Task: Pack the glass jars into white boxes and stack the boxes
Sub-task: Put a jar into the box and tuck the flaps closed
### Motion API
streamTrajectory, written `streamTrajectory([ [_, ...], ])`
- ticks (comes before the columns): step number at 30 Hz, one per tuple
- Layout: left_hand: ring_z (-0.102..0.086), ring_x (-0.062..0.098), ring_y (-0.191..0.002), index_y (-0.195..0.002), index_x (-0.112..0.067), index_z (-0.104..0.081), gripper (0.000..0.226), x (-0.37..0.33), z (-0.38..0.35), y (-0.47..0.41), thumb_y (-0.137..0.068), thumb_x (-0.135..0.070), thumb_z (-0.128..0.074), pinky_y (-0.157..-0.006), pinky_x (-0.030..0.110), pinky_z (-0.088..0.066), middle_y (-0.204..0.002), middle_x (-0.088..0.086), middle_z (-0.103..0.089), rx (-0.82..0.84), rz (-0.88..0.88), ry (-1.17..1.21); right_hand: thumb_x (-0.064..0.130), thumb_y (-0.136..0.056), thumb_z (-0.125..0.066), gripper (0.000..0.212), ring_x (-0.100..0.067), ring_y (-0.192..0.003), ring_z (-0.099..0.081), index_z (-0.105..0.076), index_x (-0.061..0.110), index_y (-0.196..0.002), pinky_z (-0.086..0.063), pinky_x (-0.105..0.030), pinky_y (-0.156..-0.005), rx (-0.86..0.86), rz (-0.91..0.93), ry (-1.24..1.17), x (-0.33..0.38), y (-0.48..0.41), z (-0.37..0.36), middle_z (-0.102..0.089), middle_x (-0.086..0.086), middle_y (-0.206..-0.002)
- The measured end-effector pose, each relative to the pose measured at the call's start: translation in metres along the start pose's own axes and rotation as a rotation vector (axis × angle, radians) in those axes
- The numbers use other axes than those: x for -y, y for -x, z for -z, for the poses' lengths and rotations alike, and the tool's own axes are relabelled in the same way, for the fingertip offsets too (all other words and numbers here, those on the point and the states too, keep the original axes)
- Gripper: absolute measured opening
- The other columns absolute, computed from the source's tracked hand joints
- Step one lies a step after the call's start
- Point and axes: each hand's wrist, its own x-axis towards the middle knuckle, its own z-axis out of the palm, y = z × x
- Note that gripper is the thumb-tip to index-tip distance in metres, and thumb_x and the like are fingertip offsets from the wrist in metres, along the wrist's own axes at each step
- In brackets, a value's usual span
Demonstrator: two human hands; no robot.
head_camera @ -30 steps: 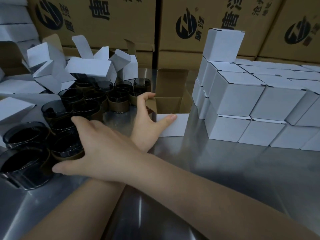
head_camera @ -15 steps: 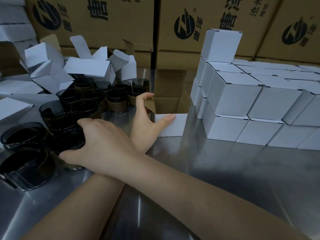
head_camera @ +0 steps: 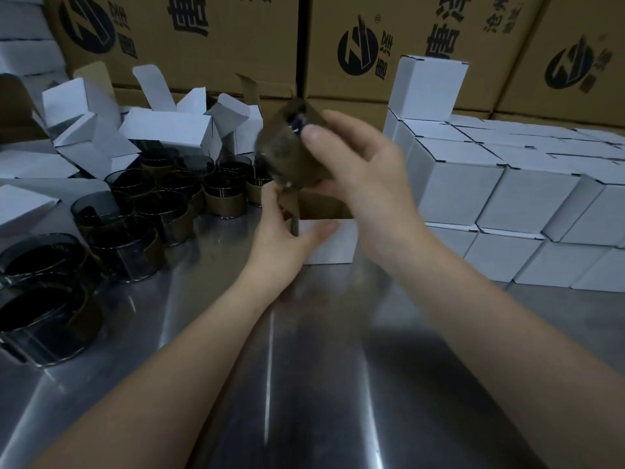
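Note:
My right hand (head_camera: 365, 174) grips a dark glass jar with a brown band (head_camera: 287, 154), blurred and tilted, just above an open white box (head_camera: 333, 240) in the middle of the steel table. My left hand (head_camera: 284, 231) holds that box at its left corner, thumb along the front face and fingers on the brown inner flap. Several more dark jars (head_camera: 159, 204) stand in a cluster to the left. A stack of closed white boxes (head_camera: 490, 184) rises on the right.
Several empty white boxes with raised flaps (head_camera: 162, 130) lie behind the jars at the back left. Large brown cartons (head_camera: 209, 38) wall off the back. Bare steel table (head_camera: 338, 384) stretches between my forearms toward the front edge.
My right hand has lifted a jar out of the cluster on the left and carried it right and up, over the open box. My left hand stays on the box.

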Motion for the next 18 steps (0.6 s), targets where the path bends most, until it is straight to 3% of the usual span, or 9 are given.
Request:
streamTrajectory([
  [2,-0.06,0.004,-0.11,-0.135,-0.018,-0.038,0.069,0.002,0.001,0.0,-0.081,-0.016,-0.079,-0.097,0.026,-0.049,-0.119,-0.008,-0.059,0.01,-0.007,0.012,0.019,-0.088,-0.069,0.017,-0.019,-0.099,-0.069,-0.068,0.018,-0.105,-0.058,-0.045,-0.085,-0.02,-0.012,-0.036,0.003,-0.006,0.013,-0.07,-0.01,-0.106],
  [5,-0.059,-0.009,-0.104,-0.133,-0.025,-0.038,0.068,0.008,0.004,-0.003,-0.08,-0.021,-0.081,-0.089,0.015,-0.049,-0.109,-0.028,-0.059,0.037,-0.018,-0.002,0.02,-0.09,-0.067,0.023,-0.019,-0.098,-0.069,-0.068,0.012,-0.111,-0.06,-0.041,-0.082,-0.032,-0.053,-0.008,0.001,-0.014,0.028,-0.071,-0.009,-0.104],
  [9,-0.054,-0.019,-0.101,-0.13,-0.033,-0.037,0.069,0.012,0.005,-0.005,-0.079,-0.027,-0.082,-0.081,0.004,-0.046,-0.098,-0.05,-0.052,0.035,-0.025,-0.044,0.028,-0.086,-0.071,0.023,-0.014,-0.097,-0.069,-0.069,0.018,-0.107,-0.059,-0.037,-0.084,0.029,-0.07,0.151,0.0,-0.022,0.039,-0.072,-0.001,-0.101],
  [12,-0.05,-0.025,-0.099,-0.128,-0.035,-0.035,0.068,0.015,0.004,-0.007,-0.079,-0.028,-0.082,-0.075,-0.003,-0.04,-0.096,-0.053,-0.049,0.036,-0.038,-0.069,0.028,-0.083,-0.075,0.021,-0.011,-0.095,-0.07,-0.07,0.024,-0.102,-0.059,-0.036,-0.085,0.097,-0.056,0.261,0.003,-0.027,0.047,-0.073,0.005,-0.096],
  [18,-0.053,-0.019,-0.104,-0.133,-0.029,-0.038,0.072,0.016,0.005,-0.006,-0.077,-0.025,-0.083,-0.083,0.003,-0.045,-0.098,-0.05,-0.051,0.039,-0.058,-0.067,0.032,-0.078,-0.077,0.053,-0.016,-0.102,-0.065,-0.058,0.025,-0.127,-0.054,-0.04,-0.094,0.191,0.018,0.572,0.011,-0.029,0.057,-0.062,0.009,-0.107],
])
